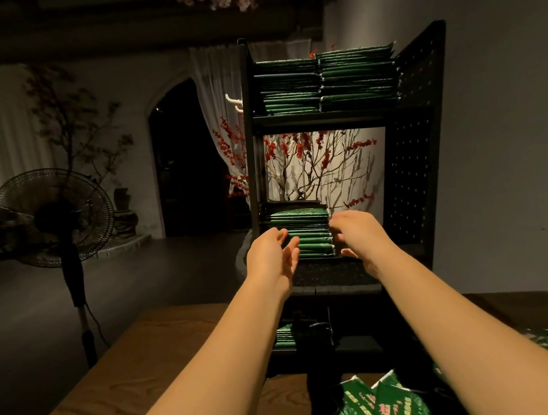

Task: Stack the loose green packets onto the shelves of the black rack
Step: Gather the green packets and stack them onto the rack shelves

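The top shelf (330, 116) is full, my left hand (273, 254) and right hand (360, 233), fingers relaxed, flank the half-built middle stack (303, 234), apparently just touching it, and loose packets (376, 408) wait on the desk (131, 380).

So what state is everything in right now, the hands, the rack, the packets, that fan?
Left hand: open, at the left side of the middle stack.
Right hand: open, at that stack's right side.
Middle stack: low, shelf half bare.
Top shelf packets: two full stacks.
Black rack: upright on the table.
Loose packets: scattered, unstacked.
Fan: can't tell whether it's running.
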Demonstrator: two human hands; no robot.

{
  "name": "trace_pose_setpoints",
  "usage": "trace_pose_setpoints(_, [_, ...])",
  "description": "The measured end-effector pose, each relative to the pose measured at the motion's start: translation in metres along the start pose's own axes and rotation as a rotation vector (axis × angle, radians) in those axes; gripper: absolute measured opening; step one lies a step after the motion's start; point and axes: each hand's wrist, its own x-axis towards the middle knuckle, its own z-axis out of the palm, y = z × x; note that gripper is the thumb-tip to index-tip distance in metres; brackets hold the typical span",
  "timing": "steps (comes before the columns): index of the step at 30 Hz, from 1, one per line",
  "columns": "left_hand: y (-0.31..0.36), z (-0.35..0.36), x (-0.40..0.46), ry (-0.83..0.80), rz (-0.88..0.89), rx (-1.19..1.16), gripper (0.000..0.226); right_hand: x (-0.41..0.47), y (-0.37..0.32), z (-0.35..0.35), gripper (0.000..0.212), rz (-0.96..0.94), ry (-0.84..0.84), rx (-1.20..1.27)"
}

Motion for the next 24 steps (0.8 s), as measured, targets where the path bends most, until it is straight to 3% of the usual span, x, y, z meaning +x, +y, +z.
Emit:
trace_pose_setpoints(5, [-0.011,-0.009,-0.006,-0.051,0.141,0.206,0.012,-0.021,0.005,0.002,0.016,-0.330,0.238,-0.135])
trace_pose_setpoints(8, [-0.019,-0.019,-0.011,-0.120,0.256,0.411,0.007,-0.046,0.011,0.009,0.018,-0.462,0.153,-0.118])
trace_pose_setpoints(13, [-0.034,-0.053,-0.028,-0.251,0.435,0.700,0.008,-0.090,0.038,0.024,0.020,-0.403,-0.058,-0.042])
trace_pose_setpoints(24, [-0.076,-0.150,-0.046,-0.159,0.495,0.971,0.013,-0.148,0.092,0.069,0.025,-0.298,-0.225,-0.088])
